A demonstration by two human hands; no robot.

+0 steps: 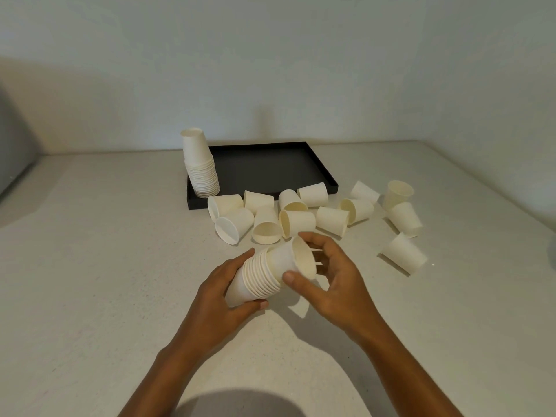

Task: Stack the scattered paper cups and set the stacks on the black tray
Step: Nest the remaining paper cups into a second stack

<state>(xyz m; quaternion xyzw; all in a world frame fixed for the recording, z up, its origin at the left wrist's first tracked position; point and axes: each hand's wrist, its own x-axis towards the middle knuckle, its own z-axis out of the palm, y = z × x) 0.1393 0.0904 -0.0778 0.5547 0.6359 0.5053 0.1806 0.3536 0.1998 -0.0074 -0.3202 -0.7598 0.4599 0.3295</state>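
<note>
Cups (296, 219) lie scattered before the tray (270, 170), which holds one stack (201, 165), while left hand (224, 288) and right hand (332, 275) clasp another stack (264, 275).

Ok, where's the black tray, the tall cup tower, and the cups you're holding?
black tray (270, 167), head view, bare floor.
finished cup stack (200, 164), head view, side wall.
held cup stack (264, 279), head view, nested rims.

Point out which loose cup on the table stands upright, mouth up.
The cup at the far right, beyond the tray's right corner: its open rim faces up. The other loose cups lie on their sides.
</note>
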